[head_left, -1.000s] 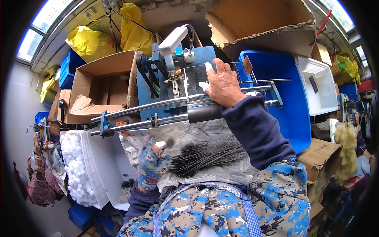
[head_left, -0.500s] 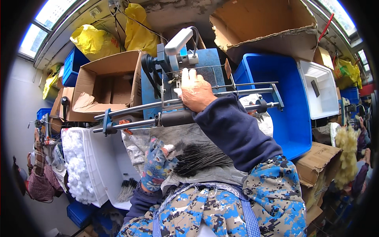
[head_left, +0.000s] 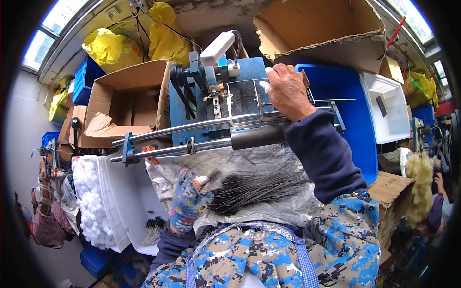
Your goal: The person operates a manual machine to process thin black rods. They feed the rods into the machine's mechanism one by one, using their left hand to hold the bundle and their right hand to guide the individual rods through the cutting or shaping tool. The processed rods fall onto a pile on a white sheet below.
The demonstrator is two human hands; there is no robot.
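Observation:
My right hand is over the right side of a blue bench machine. Its fingers are curled around part of a sliding metal frame of thin rods, and the grip itself is partly hidden. A dark cylinder sits on the lower of two steel rails. My left hand, in a worn floral glove, lies beside the dark ends of a loose bundle of thin wire-stemmed pieces. Its bare thumb stands apart from the gloved fingers. Under the bundle is a whitish woven sheet.
A cardboard box stands left of the machine, a blue bin right. White trays at the left hold white fluffy pieces and a dark-tipped bundle. A large carton is behind. Other people work at both edges.
My right hand has moved right, away from the machine's head, and the sliding frame and dark cylinder have shifted right with it. My left hand has hardly moved. More of the wire bundle shows.

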